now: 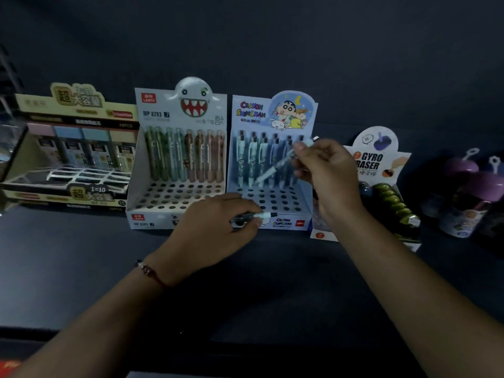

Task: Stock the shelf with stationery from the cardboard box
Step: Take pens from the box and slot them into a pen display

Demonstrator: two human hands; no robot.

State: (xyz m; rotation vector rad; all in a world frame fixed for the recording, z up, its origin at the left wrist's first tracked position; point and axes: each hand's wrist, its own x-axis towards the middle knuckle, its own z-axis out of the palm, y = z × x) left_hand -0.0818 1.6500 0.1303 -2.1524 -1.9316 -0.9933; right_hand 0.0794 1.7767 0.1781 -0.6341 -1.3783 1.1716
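Shelf (81, 255): Crayon Shinchan pen display (272, 159) centre; monster pen display (177, 159) at 9 o'clock; Gyro Eraser display (381, 165) at 3 o'clock.

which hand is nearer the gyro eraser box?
Right. The right hand, pinching a pen, is just left of the gyro eraser box, overlapping its edge. The left hand, holding another pen, is lower, before the Shin-chan display.

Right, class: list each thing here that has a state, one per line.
Left hand: grips a pen, lying level.
Right hand: pinches a pen, tilted over the rack.
Crayon Shin-chan display box: back rows filled, front holes empty.
Monster display box: one back row filled.
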